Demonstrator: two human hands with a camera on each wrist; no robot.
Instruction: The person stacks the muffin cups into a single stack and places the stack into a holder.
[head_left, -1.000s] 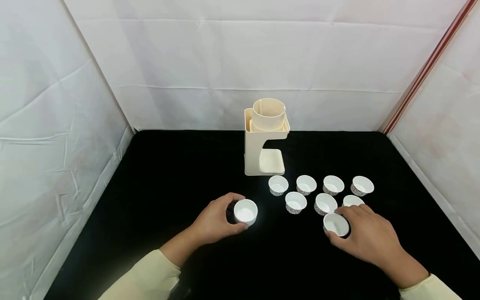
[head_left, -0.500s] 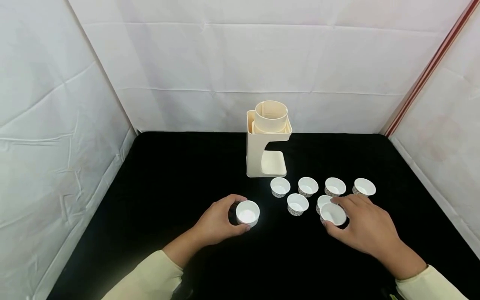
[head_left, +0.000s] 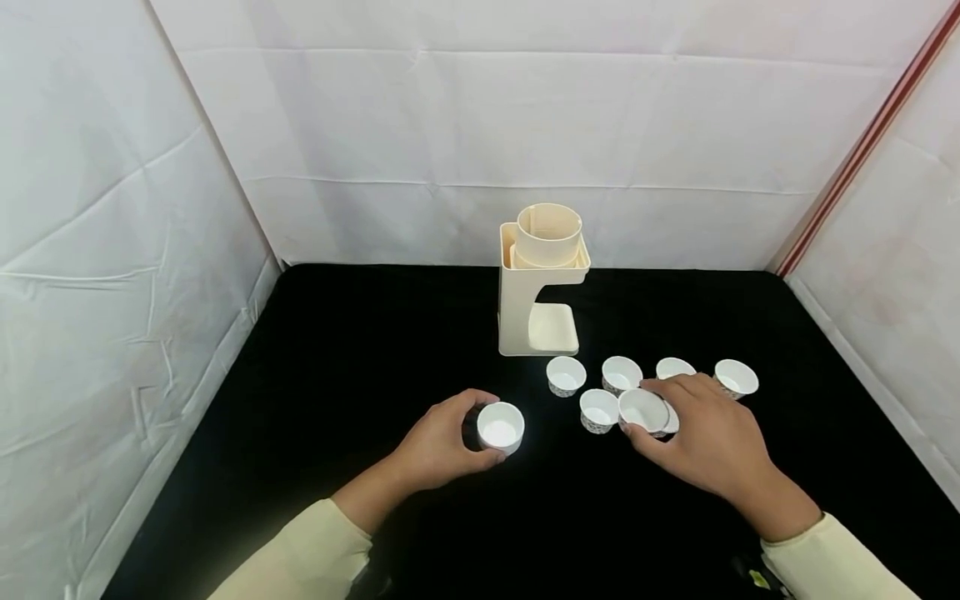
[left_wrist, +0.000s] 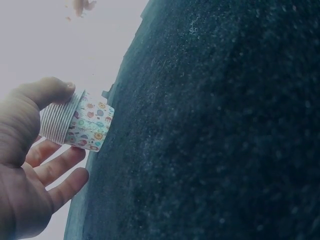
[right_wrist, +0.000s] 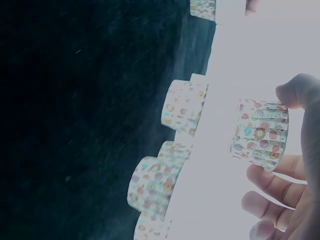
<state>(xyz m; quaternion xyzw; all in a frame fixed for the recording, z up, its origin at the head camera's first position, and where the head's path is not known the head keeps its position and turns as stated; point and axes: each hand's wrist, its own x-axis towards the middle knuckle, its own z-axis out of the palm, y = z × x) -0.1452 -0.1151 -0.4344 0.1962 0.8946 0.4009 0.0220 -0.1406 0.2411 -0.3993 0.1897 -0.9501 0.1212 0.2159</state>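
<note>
Stack [left_wrist: 75,122] pinched by left hand [head_left: 442,446] | cup [right_wrist: 260,132] pinched aloft by right hand [head_left: 708,442] | step, seemingly: cup transfer | next: clearance over other cups [head_left: 599,410] called for

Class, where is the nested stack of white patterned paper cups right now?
In the head view, the stack is below centre, held by the left hand, nearer the camera than the cream plastic stand.

The stand [head_left: 516,304] is located at the rear of the table [head_left: 375,333]. A row of four cups [head_left: 621,375] extends rightward before it. The cup stack [head_left: 501,427], in the left hand [head_left: 444,442], lies left of the row.
</note>
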